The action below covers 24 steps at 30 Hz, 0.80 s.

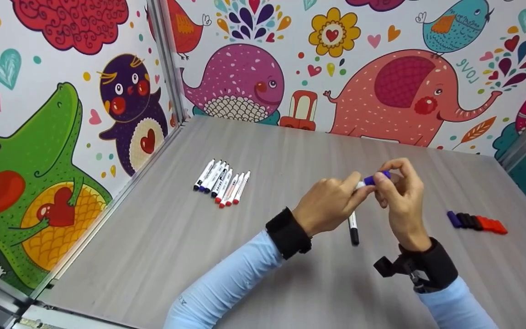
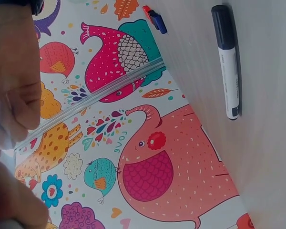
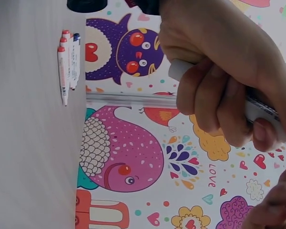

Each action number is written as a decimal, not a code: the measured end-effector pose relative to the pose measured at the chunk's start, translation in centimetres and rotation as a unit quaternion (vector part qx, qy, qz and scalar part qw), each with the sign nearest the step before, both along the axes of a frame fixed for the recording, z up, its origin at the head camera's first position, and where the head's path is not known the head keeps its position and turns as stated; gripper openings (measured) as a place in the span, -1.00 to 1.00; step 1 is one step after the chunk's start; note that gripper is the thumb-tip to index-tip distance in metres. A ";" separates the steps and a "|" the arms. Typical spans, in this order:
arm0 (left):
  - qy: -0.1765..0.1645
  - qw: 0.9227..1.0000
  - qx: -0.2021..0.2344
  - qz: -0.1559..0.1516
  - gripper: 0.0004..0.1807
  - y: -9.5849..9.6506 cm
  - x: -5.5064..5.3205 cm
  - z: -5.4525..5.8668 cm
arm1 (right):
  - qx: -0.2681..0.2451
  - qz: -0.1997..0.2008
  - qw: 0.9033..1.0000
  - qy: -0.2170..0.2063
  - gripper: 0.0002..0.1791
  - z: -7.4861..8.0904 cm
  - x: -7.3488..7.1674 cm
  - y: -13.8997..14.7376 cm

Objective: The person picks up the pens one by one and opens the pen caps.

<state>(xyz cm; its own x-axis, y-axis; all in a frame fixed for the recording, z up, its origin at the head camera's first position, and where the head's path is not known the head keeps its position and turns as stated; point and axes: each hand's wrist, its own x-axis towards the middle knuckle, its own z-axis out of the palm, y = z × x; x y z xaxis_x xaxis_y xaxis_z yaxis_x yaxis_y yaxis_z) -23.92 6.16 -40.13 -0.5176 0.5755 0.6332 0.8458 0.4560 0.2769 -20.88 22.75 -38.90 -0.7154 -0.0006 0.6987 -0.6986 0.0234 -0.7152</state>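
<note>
A whiteboard marker with a blue-purple cap (image 1: 369, 180) is held between the two hands above the table. The left hand (image 1: 329, 203) grips its white barrel (image 3: 258, 116), fingers curled round it in the right wrist view. At the capped end, the right hand (image 1: 402, 196) pinches the cap between thumb and fingers, which hide part of it. Under the hands lies a single black-capped marker (image 2: 229, 71) on the table. Whether the blue-purple cap is fully seated on the barrel is hidden by the fingers.
Left of the hands, several white markers (image 1: 219, 180) with black, blue and red ends lie side by side. A row of loose caps (image 1: 477, 222), blue-purple, black and red, lies to the right. Printed wall panels (image 1: 240, 73) border the grey table (image 1: 153, 256).
</note>
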 end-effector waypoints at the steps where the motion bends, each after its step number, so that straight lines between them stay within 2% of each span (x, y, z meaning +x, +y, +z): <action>1: -0.001 1.000 -0.001 -0.001 -0.63 -0.1 0.0 0.0 | -0.002 0.006 1.000 0.004 -0.94 0.1 0.0 0.0; 5: 0.001 1.000 -0.008 -0.003 -0.66 -0.3 -0.2 0.2 | 0.010 0.018 1.000 0.015 -0.96 0.1 0.1 0.0; 12: -0.007 1.000 0.007 -0.008 -0.66 -0.7 -0.3 0.3 | -0.041 0.072 0.996 0.015 -0.87 0.0 -0.1 -0.3; 16: -0.010 1.000 0.011 -0.015 -0.66 -0.8 -0.3 0.3 | -0.050 0.073 0.996 0.032 -0.88 0.0 -0.2 -0.3; 24: -0.028 0.999 0.009 -0.018 -0.64 -0.6 -0.6 0.3 | -0.051 0.052 0.996 0.051 -0.88 0.0 -0.4 0.1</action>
<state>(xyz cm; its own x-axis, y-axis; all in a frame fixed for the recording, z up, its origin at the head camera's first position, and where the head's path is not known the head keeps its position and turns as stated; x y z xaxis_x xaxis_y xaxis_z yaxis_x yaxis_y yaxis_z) -24.49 5.54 -39.80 -0.5318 0.5830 0.6143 0.8444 0.4203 0.3321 -21.28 22.85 -38.91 -0.6400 0.0047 0.7684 -0.7630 -0.1217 -0.6348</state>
